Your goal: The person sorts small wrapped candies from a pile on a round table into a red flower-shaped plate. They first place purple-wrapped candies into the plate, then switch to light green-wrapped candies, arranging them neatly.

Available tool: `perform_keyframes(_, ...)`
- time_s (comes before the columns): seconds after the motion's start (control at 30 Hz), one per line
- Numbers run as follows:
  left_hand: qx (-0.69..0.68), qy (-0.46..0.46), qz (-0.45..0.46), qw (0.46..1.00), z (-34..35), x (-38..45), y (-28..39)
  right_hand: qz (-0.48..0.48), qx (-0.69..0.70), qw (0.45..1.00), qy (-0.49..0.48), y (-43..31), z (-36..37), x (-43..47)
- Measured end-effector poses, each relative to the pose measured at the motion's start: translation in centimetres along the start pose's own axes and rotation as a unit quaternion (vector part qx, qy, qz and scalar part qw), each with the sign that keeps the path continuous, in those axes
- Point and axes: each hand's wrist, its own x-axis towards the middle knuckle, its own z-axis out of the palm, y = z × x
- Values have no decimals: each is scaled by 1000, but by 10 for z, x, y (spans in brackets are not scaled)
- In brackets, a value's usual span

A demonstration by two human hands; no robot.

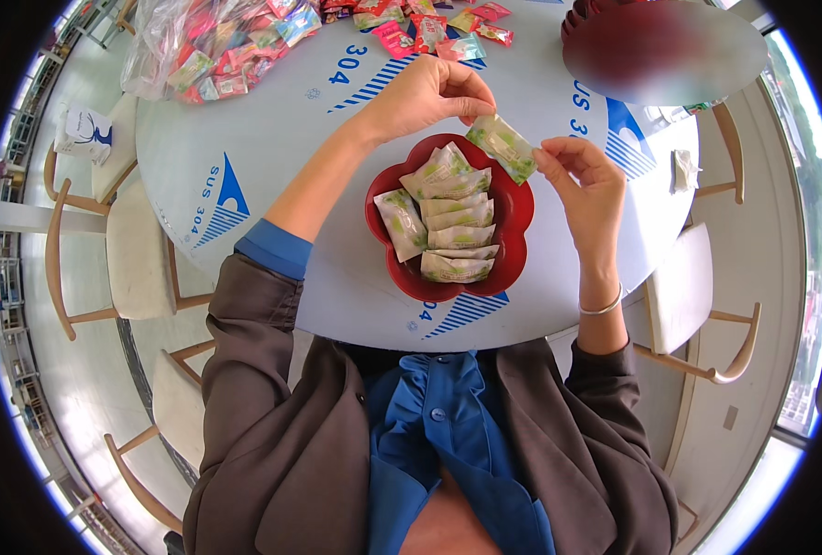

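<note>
Between my two hands a small green-and-white wrapped candy packet (501, 147) is held by its ends, above the upper right rim of a red flower-shaped bowl (511, 243). My left hand (438, 94) pinches its upper left end between thumb and fingers. At the lower right end, my right hand (583, 177) grips it with thumb and forefinger. Inside the bowl, several matching green-and-white packets (459, 216) stand in an overlapping row. One more packet (402, 225) leans along the bowl's left side.
A clear plastic bag (154, 59) of colourful wrapped sweets lies at the table's far left. Several loose sweets (430, 31) are scattered beside it. Dark red objects (612, 48), partly blurred, sit at the far right. Chairs (140, 257) surround the round table (355, 312); a tissue pack (84, 135) rests on one.
</note>
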Motion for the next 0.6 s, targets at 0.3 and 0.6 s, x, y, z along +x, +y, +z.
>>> perform_keyframes(0.3,211,-113,78,968,30,10,14,16,-69,997,41,-16,-9,-68)
perform_keyframes(0.6,236,-155,69,957,44,9,11,30,-79,996,40,-11,0,-93)
